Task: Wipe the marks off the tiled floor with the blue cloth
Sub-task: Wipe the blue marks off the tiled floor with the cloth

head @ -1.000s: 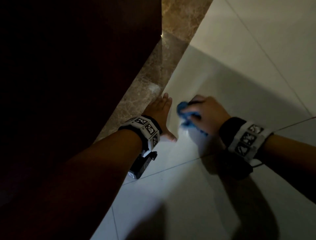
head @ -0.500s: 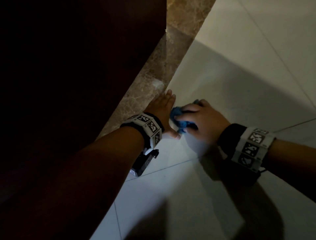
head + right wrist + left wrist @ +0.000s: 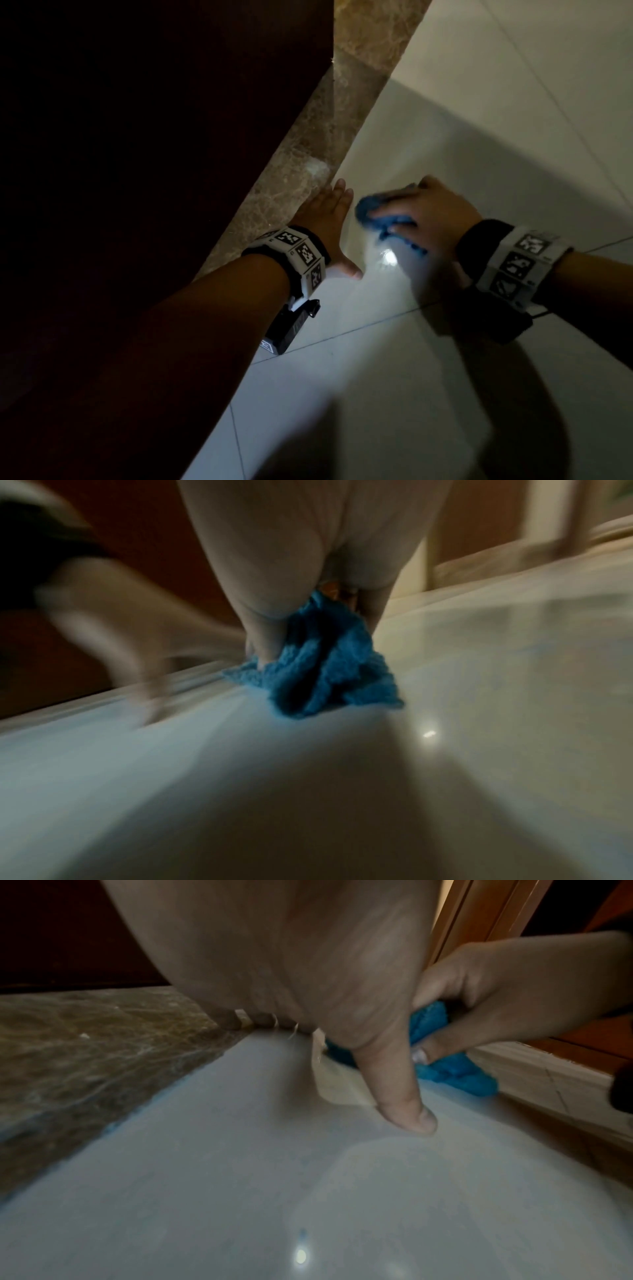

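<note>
To the left of your hands there is a dark red-brown panel (image 3: 144,171), most of it in deep shadow. Just beside it, a brown marble strip (image 3: 308,164) runs along the edge of the tiled floor (image 3: 376,394), and the outer edge of your left hand touches this strip.

Your left hand (image 3: 329,222) lies flat on the tiled floor with the fingers straight and together, and the thumb (image 3: 400,1096) is spread to the side with its tip pressed on the tile. This hand holds nothing. A band with black and white markers (image 3: 301,257) is around the left wrist.

Just to the right of your left hand, near its fingertips but not touching it as far as the head view shows, is the blue cloth (image 3: 380,214). It is crumpled into a bunch and rests on the tiled floor. Your right hand (image 3: 435,216) is on top of it, the fingers curled around the bunch, and the thumb pinches a fold of it from the side. Part of the cloth sticks out under the palm, toward the wrist. The right wrist view is blurred, so I cannot tell any marks on the tile there.

A small bright reflection (image 3: 388,258) shines on the glossy tile between your two hands, close to the right palm. A second marker band (image 3: 520,263) is on the right wrist
</note>
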`<state>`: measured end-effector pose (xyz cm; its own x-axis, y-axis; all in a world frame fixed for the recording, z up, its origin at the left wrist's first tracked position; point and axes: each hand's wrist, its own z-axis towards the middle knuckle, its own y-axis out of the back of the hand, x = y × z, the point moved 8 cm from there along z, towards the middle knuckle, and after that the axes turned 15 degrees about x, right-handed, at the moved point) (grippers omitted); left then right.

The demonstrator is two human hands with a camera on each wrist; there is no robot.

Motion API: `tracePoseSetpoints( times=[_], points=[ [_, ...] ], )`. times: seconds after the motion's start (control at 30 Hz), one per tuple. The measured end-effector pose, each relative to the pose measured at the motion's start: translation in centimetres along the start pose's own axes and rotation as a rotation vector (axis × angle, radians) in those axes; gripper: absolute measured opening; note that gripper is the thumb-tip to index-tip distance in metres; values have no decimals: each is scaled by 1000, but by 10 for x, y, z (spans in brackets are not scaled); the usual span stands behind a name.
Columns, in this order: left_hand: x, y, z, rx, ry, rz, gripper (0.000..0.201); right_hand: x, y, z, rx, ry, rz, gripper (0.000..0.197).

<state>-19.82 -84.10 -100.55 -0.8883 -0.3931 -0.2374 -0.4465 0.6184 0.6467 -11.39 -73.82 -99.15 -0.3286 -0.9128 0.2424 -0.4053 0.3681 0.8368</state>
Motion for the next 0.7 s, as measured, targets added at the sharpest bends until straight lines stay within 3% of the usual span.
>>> tracePoseSetpoints(
  times=[0.07,0.13,0.27,0.37,0.5,0.57,0.63,0.7],
  points=[
    [0,-1,0,-6,2,-2,133,-31,15,-1,-135,-170,143,38],
    [-1,-1,1,-2,4,-3,133,-30,19,-3,-205,-216,198,41],
    [1,1,2,-6,-3,-2,135,24,0,-9,-35,-17,148,58],
    [1,1,1,-9,-8,-11,135,21,-2,-8,93,84,112,61],
    [1,1,1,-18,2,-3,135,-36,25,2,-114,-120,309,49],
    [0,0,2,-16,2,-5,134,-40,27,1,-194,-189,295,39],
    [2,-1,3,-11,2,-2,135,-3,20,-3,-180,-34,222,44],
    [3,-2,5,-5,-8,-6,135,37,4,-9,-102,165,150,27]
  ],
)
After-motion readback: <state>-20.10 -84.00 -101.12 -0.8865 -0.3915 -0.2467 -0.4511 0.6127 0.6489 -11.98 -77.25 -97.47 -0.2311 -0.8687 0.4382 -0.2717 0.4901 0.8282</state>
